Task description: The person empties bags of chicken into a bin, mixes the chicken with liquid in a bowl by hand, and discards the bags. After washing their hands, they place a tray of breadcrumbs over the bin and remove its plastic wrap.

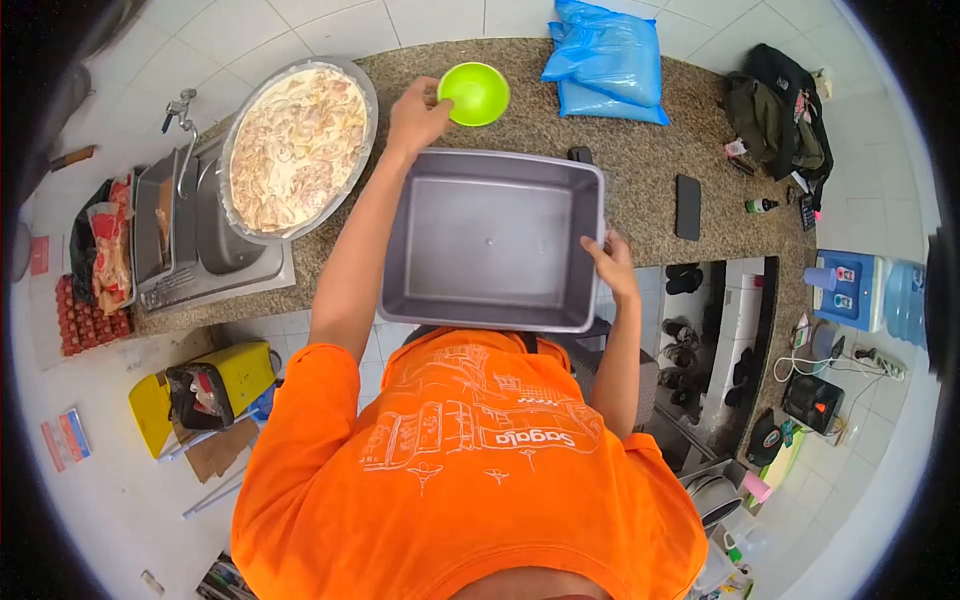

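Observation:
A lime-green bowl stands on the granite counter, its rim pinched between the thumb and fingers of my left hand. My right hand grips the right wall of a grey rectangular tub, thumb inside and fingers outside. No contents show in the tub, which extends past the counter's front edge in front of my body. To the left of my left hand, a large round basin holds pale, creamy pieces of food.
Blue plastic bags lie at the back of the counter. Right of the tub are a dark phone and a black bag. A sink is at the left; a water dispenser stands far right.

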`<action>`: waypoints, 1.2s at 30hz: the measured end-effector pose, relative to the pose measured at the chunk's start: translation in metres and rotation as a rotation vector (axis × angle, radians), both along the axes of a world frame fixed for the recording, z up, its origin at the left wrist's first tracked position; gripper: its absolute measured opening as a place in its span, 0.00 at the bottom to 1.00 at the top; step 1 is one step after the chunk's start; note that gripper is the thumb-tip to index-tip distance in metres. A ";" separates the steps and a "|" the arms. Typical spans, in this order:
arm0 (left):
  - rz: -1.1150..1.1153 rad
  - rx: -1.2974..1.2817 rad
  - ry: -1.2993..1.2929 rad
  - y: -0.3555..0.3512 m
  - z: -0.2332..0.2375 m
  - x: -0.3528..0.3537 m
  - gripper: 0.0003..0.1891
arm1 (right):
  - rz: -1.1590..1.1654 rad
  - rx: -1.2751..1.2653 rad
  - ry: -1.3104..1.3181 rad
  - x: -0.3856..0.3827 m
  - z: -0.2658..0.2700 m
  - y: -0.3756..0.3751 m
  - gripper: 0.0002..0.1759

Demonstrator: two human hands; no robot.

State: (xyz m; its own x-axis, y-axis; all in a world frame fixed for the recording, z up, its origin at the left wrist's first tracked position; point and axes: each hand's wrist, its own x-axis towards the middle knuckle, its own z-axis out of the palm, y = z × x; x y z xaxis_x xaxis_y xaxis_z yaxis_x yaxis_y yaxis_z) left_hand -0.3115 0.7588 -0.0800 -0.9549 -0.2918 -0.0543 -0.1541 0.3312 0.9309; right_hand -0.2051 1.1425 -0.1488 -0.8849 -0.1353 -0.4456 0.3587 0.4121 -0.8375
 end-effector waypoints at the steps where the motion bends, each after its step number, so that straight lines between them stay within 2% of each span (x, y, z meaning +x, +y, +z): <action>1: -0.003 0.000 0.003 0.015 0.006 0.002 0.20 | -0.003 0.000 0.003 -0.001 0.004 -0.006 0.22; 3: -0.061 0.316 -0.092 0.051 0.014 0.014 0.19 | -0.002 0.500 0.635 -0.002 0.010 -0.017 0.28; 4: -0.126 0.401 -0.094 0.070 0.010 0.021 0.19 | -0.044 0.383 0.590 -0.005 0.029 -0.023 0.34; 5: -0.189 0.486 -0.096 0.089 0.005 0.031 0.18 | -0.045 0.383 0.588 -0.005 0.049 -0.028 0.34; 7: -0.307 0.442 -0.271 0.126 0.032 0.061 0.25 | -0.307 -0.413 0.121 -0.006 0.075 -0.036 0.38; 8: -0.364 0.496 -0.256 0.143 0.013 0.068 0.25 | -0.213 -0.508 0.041 -0.009 0.076 -0.031 0.40; 9: -0.421 0.551 -0.240 0.158 -0.010 0.074 0.26 | -0.212 -0.508 0.040 -0.009 0.075 -0.025 0.40; 11: -0.431 0.544 -0.230 0.178 -0.020 0.092 0.26 | -0.095 -0.657 -0.111 -0.005 0.074 -0.011 0.39; 13: -0.432 0.539 -0.221 0.186 -0.021 0.106 0.27 | -0.042 -0.662 -0.121 0.002 0.065 0.005 0.37; 15: -0.531 0.484 -0.313 0.189 -0.009 0.118 0.28 | -0.128 -0.617 0.003 0.011 0.063 0.011 0.33; 17: -0.537 0.388 -0.299 0.194 -0.004 0.125 0.29 | -0.105 -0.578 0.046 0.018 0.057 0.018 0.32; 19: -0.582 0.209 -0.134 0.200 -0.016 0.127 0.32 | -0.070 -0.550 0.088 0.018 0.052 0.021 0.31; 21: -0.540 0.253 -0.167 0.195 -0.004 0.138 0.34 | -0.128 -0.489 0.023 0.015 0.049 0.023 0.29; 22: -0.498 0.195 -0.152 0.192 -0.003 0.144 0.35 | -0.112 -0.496 0.015 0.011 0.047 0.024 0.29; 24: -0.441 0.132 -0.140 0.183 -0.002 0.157 0.36 | -0.261 -0.669 -0.020 -0.003 0.043 0.030 0.28; 26: -0.507 0.159 -0.191 0.157 0.000 0.180 0.32 | -0.472 -0.751 -0.022 -0.021 0.029 0.037 0.30; 27: -0.546 0.174 -0.216 0.143 0.002 0.193 0.30 | -0.469 -0.753 -0.027 -0.032 0.015 0.040 0.30; 29: -0.541 0.306 -0.306 0.114 0.008 0.221 0.25 | -0.603 -0.566 0.059 -0.053 -0.011 0.046 0.32; 30: -0.510 0.301 -0.306 0.100 0.008 0.236 0.25 | -0.601 -0.535 0.018 -0.064 -0.022 0.049 0.33; 34: -0.359 0.277 -0.357 0.058 0.009 0.285 0.22 | -0.673 -0.594 0.002 -0.097 -0.072 0.057 0.31; 36: -0.350 0.269 -0.375 0.042 0.013 0.297 0.22 | -0.725 -0.546 0.038 -0.110 -0.074 0.050 0.29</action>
State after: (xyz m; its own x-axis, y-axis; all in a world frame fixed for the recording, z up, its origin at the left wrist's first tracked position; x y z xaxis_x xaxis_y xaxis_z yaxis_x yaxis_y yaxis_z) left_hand -0.0145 0.8007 -0.0665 -0.8933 0.1090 -0.4361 -0.4135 0.1810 0.8923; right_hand -0.3149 1.1929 -0.2225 -0.8481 0.2768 -0.4517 0.3437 -0.3614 -0.8668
